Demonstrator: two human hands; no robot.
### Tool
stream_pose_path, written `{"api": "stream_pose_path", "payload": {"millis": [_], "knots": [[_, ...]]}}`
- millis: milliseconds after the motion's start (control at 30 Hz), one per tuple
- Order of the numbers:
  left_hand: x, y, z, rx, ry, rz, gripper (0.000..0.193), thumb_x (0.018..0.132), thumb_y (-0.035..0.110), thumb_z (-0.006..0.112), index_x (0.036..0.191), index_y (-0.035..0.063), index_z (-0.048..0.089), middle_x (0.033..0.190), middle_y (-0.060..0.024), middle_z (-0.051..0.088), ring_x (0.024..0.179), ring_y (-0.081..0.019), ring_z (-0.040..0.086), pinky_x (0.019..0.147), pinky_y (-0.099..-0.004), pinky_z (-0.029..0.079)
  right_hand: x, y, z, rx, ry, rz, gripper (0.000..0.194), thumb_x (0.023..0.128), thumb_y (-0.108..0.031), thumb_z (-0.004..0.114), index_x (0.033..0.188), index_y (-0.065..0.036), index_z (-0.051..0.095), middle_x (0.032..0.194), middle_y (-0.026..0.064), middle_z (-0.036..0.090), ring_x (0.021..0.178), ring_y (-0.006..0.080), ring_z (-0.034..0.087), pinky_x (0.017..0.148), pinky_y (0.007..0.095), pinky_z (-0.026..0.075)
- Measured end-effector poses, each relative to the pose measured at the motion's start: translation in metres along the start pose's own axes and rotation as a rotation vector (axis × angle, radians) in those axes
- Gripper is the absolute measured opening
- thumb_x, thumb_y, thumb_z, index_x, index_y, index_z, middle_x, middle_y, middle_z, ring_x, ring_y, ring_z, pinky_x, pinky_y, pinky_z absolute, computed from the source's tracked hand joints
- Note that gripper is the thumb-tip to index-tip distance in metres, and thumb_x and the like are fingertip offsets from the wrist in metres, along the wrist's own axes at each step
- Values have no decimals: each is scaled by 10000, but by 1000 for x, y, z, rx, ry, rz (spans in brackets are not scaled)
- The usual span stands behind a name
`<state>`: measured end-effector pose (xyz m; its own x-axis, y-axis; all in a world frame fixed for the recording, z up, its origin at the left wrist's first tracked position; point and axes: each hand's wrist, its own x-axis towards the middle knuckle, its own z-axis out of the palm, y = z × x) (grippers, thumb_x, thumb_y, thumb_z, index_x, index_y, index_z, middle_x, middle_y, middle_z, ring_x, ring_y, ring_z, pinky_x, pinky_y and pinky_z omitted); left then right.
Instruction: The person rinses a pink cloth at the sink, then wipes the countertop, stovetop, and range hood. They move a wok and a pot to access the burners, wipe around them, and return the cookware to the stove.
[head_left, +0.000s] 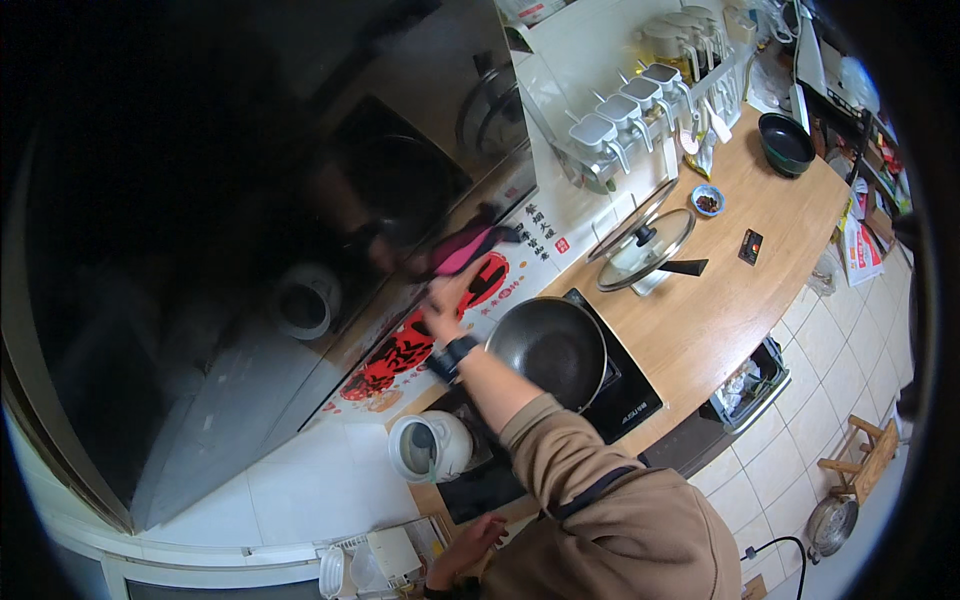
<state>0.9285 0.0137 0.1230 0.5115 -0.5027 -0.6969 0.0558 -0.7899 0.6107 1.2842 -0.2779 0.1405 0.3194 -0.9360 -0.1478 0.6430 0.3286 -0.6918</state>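
Observation:
My right hand (445, 298), with a dark band at its wrist, stretches up to the glossy black panel (390, 150) above the wall. It holds a pink and black cloth (461, 250) near the panel's lower edge, somewhat blurred. The panel mirrors the cloth and the arm. Below the outstretched arm, my left hand (484, 534) is low by the counter's near left corner, fingers loosely bent and apart, nothing visible in it. A dark wok (551, 349) rests on the black cooktop (634, 405) beside the right forearm. A white pot (442, 446) stands between the two hands.
Glass lids (645, 247) stand on the wooden counter (720, 315), with a small bowl (707, 200), a card (750, 247) and a dark pan (786, 142). Seasoning boxes (619, 112) line a wall rack. An open bin (750, 386) and wooden stool (870, 465) are on the right.

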Motion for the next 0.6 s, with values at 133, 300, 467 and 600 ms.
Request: {"api": "stream_pose_path", "payload": {"millis": [133, 300, 467, 600], "knots": [[16, 11, -12, -19, -48, -27, 361, 1137, 309, 551, 1356, 22, 569, 1105, -107, 727, 962, -184, 705, 876, -330, 562, -116, 8, 25, -328, -230, -57, 745, 1053, -120, 431, 1649, 118, 54, 1741, 315, 92, 1633, 392, 100, 1336, 416, 59], [11, 16, -31, -52, 104, 80, 331, 1151, 260, 520, 1364, 10, 559, 1133, -79, 676, 1060, -155, 661, 954, -324, 540, -79, 17, 36, -2, -223, -39, 698, 1093, -145, 346, 1659, 99, 17, 1758, 287, 42, 1642, 380, 54, 1335, 407, 45], [-11, -13, -33, -41, 57, 31, 343, 1145, 307, 531, 1352, 36, 571, 1117, -99, 730, 1016, -178, 704, 900, -346, 560, -96, 8, 67, 45, -216, -406, 745, 1036, -84, 344, 1639, 152, -23, 1744, 345, 15, 1645, 419, 9, 1334, 453, 12], [-27, -49, -44, -38, 29, 77, 361, 1150, 311, 523, 1369, 28, 564, 1140, -96, 710, 1046, -177, 683, 920, -341, 549, -102, -16, 69, 31, -159, -586, 841, 1072, -267, 458, 1680, 69, -16, 1779, 241, 15, 1653, 324, 32, 1333, 450, 29]]}}
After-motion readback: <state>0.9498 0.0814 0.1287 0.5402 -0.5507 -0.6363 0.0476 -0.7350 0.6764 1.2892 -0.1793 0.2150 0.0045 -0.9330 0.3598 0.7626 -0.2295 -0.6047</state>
